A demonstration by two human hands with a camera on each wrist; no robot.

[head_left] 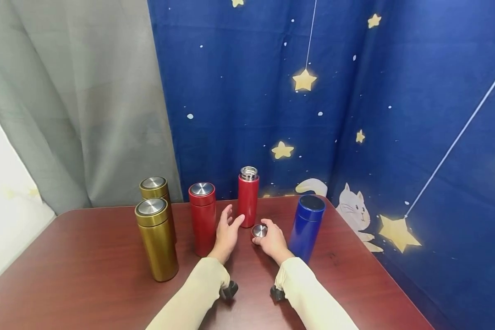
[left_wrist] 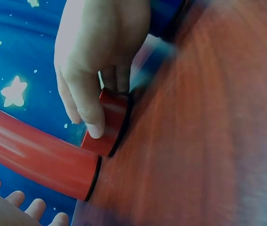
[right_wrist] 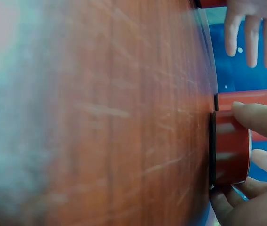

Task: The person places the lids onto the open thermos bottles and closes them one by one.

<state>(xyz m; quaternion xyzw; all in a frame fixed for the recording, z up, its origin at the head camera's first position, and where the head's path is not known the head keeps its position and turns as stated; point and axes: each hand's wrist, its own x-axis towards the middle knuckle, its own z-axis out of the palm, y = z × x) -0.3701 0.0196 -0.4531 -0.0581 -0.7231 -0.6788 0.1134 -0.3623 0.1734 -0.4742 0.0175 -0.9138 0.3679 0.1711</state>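
In the head view a red thermos without its lid (head_left: 248, 201) stands upright, its steel mouth showing. My right hand (head_left: 275, 240) pinches a red thermos lid with a steel top (head_left: 260, 230) between thumb and fingers, just right of that thermos. The right wrist view shows the lid (right_wrist: 232, 150) upright at the tabletop, its dark rim against or very near the wood. My left hand (head_left: 227, 233) hovers left of the open thermos, fingers extended and holding nothing. Its fingertips (left_wrist: 36, 207) also show in the left wrist view, apart from the red body (left_wrist: 44, 157).
A closed red thermos (head_left: 203, 222) stands just left of my left hand. Two gold thermoses, the nearer one (head_left: 158, 243) partly covering the farther one (head_left: 154, 183), are farther left. A blue thermos (head_left: 307, 227) stands close to my right wrist. Curtains (head_left: 247, 91) hang behind the table (head_left: 86, 275).
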